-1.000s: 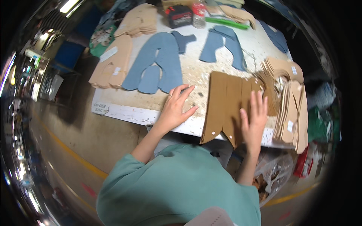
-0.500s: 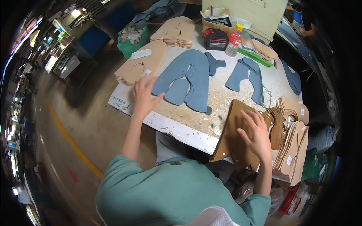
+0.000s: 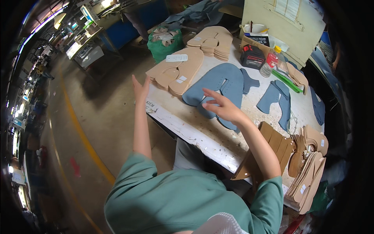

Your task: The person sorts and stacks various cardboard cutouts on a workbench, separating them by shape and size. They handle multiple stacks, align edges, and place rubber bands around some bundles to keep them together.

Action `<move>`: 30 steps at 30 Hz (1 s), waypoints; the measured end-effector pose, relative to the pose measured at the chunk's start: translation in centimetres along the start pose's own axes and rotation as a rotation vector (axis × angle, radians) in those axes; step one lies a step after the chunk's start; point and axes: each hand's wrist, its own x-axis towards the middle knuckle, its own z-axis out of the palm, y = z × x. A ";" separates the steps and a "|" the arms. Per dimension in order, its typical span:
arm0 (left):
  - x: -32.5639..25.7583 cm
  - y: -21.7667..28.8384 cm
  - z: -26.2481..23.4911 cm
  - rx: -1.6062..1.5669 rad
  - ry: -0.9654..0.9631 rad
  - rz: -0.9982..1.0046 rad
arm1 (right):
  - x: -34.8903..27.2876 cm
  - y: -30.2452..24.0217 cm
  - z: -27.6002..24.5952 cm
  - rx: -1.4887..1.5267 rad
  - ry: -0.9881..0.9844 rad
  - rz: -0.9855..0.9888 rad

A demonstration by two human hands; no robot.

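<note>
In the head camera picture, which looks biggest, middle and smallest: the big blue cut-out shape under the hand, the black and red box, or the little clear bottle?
1. Big blue cut-out shape, clearly the largest.
2. Black and red box.
3. Clear bottle, a little smaller than the box.
The box and bottle lie farther from the camera, so their true sizes are unsure.

Bare tabletop (image 3: 249, 117) between blue cutouts (image 3: 224, 84)

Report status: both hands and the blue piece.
Left hand open, raised at the table edge. Right hand open, over the blue piece. Tan cutouts beside it.
</note>
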 end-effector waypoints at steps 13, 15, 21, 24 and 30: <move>9.1 -4.7 3.7 -0.531 -0.580 -0.299 | 12.3 3.0 5.0 0.225 0.062 0.209; 9.7 -3.9 3.1 -0.228 -0.581 -0.199 | 12.1 3.1 4.9 0.209 0.047 0.213; 13.3 -1.1 4.6 0.284 -0.655 0.009 | 11.3 2.9 4.6 0.346 0.018 0.167; 14.5 -0.5 6.9 0.480 -0.689 0.054 | 11.0 2.7 4.8 0.380 0.006 0.152; 14.5 -0.7 7.7 0.560 -0.663 0.238 | 11.3 2.4 5.2 0.541 0.026 0.169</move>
